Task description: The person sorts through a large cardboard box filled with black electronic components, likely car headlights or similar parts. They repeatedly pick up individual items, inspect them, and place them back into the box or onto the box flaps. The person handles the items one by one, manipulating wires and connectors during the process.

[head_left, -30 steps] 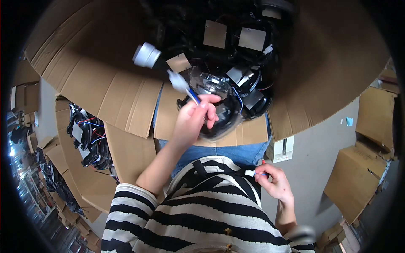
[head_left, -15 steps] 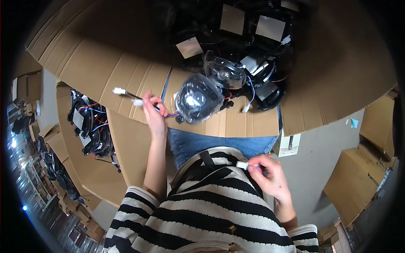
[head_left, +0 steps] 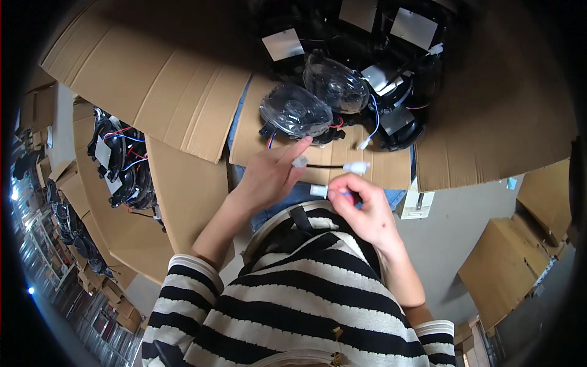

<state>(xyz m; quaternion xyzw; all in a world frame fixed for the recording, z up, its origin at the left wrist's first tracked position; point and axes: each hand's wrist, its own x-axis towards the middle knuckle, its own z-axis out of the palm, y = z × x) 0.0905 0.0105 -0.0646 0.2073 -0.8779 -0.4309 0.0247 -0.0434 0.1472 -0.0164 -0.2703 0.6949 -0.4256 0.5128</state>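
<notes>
My left hand (head_left: 266,178) is closed on a white plug connector (head_left: 299,162), its index finger reaching up to the lower edge of a clear-lensed lamp (head_left: 295,111). From that connector a short black cable (head_left: 325,166) runs right to another white connector (head_left: 357,167), which hangs free. Just below, my right hand (head_left: 367,214) pinches a white connector (head_left: 318,191) with a bit of blue wire at the fingertips. The two hands are close together but apart. The lamp lies on a cardboard flap, with red and blue wires coming out at its left.
A second clear lamp (head_left: 338,85) touches the first. Behind, a deep carton (head_left: 489,122) holds several black lamp units with silver plates. Another open carton (head_left: 189,183) with lamps stands at left. Brown boxes (head_left: 504,257) stand on the grey floor at right.
My left hand has moved right with its connector and cable, toward my right hand. My right hand has come up and left with its connector. The lamp now lies tilted, higher in view.
</notes>
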